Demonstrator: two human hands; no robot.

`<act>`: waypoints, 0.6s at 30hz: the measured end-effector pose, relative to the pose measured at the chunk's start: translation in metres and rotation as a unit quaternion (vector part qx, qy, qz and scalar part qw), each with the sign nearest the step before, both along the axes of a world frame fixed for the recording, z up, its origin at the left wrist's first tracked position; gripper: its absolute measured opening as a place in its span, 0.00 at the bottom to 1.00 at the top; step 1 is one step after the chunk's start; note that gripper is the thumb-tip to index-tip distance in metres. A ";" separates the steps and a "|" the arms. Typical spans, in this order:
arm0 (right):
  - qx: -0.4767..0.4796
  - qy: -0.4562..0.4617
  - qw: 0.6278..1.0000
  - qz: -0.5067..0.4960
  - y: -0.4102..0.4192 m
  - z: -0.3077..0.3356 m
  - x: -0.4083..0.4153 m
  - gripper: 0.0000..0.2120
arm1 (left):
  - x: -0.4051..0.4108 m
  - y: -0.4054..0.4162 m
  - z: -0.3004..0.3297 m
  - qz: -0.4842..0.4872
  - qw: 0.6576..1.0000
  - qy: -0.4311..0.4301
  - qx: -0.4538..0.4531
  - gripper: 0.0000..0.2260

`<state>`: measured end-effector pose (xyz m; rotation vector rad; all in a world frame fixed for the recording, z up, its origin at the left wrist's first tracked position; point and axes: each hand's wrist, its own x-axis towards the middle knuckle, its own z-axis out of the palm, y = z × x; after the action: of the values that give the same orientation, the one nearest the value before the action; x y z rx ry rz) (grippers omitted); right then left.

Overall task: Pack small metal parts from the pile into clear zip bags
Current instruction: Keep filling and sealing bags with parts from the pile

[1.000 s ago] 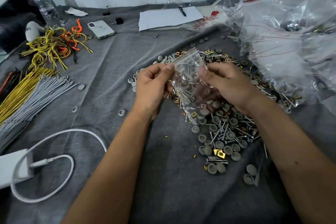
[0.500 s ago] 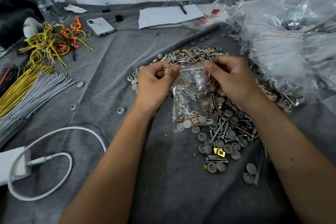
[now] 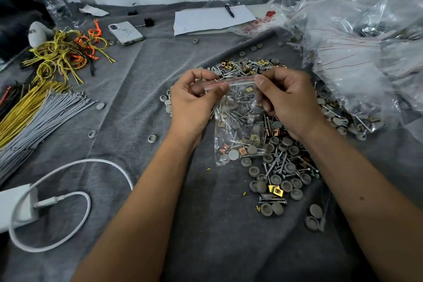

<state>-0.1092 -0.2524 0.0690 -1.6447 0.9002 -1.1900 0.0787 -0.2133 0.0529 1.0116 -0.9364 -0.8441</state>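
- Near the centre of the frame, the left hand (image 3: 191, 101) pinches the left end of the top edge of a clear zip bag (image 3: 238, 126), thumb and forefinger closed on the strip with the red line.
- The right hand (image 3: 288, 101) pinches the right end of the same strip, its fingers curled round the bag's upper corner.
- The bag hangs between the two hands, its top edge stretched roughly level. Its lower part holds screws, grey round caps and a few copper and brass-coloured clips, and it hangs over the near edge of the pile.
- The pile of small metal parts (image 3: 281, 167) lies behind and to the right of the bag on the grey cloth (image 3: 142, 103), running from the middle of the frame down to the lower right.
- A heap of clear bags (image 3: 357, 52) fills the upper right of the frame.
- At the upper left lie yellow and orange wires (image 3: 64, 52), with a bundle of grey ties (image 3: 43, 117) below them.
- A phone (image 3: 126, 32) and a sheet of paper (image 3: 210, 19) with a pen (image 3: 229, 10) on it lie along the top.
- A white cable (image 3: 75, 192) loops at the lower left.
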 end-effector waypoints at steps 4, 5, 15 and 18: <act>0.009 0.010 1.000 0.009 0.002 -0.001 0.003 0.09 | 0.000 0.000 0.001 -0.020 1.000 -0.002 -0.014 0.12; -0.001 0.010 1.000 0.007 0.002 -0.001 0.004 0.08 | 0.000 0.000 0.002 -0.021 1.000 -0.001 -0.016 0.12; -0.051 0.063 0.996 0.023 0.005 -0.001 0.007 0.08 | -0.005 0.000 -0.002 -0.032 0.999 -0.037 -0.011 0.12; -0.053 0.069 0.995 0.038 0.006 0.000 0.008 0.05 | -0.005 -0.001 -0.001 -0.027 0.999 -0.036 -0.014 0.12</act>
<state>-0.1013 -0.2464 0.0688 -1.8486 0.8638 -1.0980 0.0737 -0.2139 0.0517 1.0022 -1.0386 -0.8413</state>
